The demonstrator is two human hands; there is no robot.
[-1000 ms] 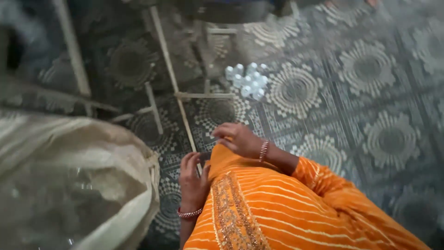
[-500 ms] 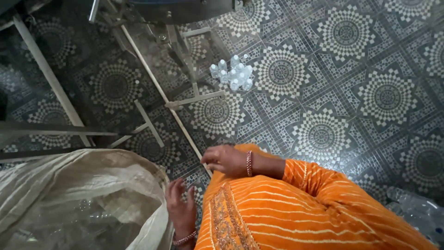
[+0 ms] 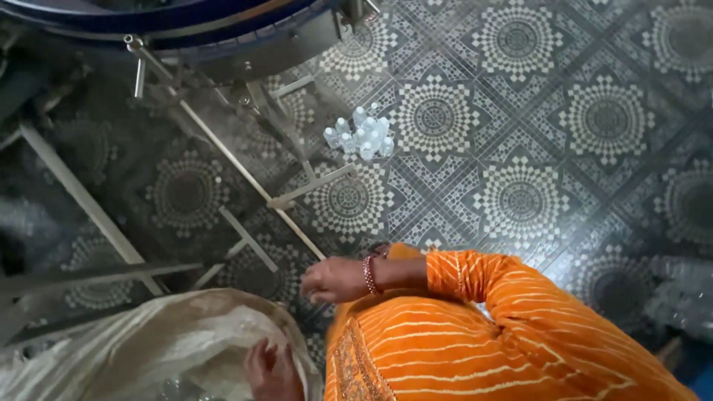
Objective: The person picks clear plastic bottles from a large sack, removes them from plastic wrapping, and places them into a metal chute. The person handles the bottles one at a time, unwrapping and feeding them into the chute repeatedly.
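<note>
- A big pale sack (image 3: 148,341) is seen in the lower left of the frame, with its mouth open.
- The left hand (image 3: 271,367) is laid on the sack's rim at the bottom of the frame. The fingers are curled over the edge, so the rim seems to be gripped.
- The right hand (image 3: 334,281) is held just above the sack, near the middle of the frame. Its fingers are bent in loosely. Whether something small is pinched there cannot be told.
- Red bangles (image 3: 369,275) are worn on the right wrist, next to an orange sleeve (image 3: 475,278).
- A little bunch of clear bottles (image 3: 362,136) is stood on the tiled floor (image 3: 564,148) in the upper middle, well apart from both hands.
- A metal frame (image 3: 245,178) is seen across the left side, under a dark round machine (image 3: 186,30) at the top.
- To do this well, the sack's mouth should be kept wide and pulled up firmly, so nothing is spilled.
- The rim should be held tight, because thin sacks slip and fold in easily.
</note>
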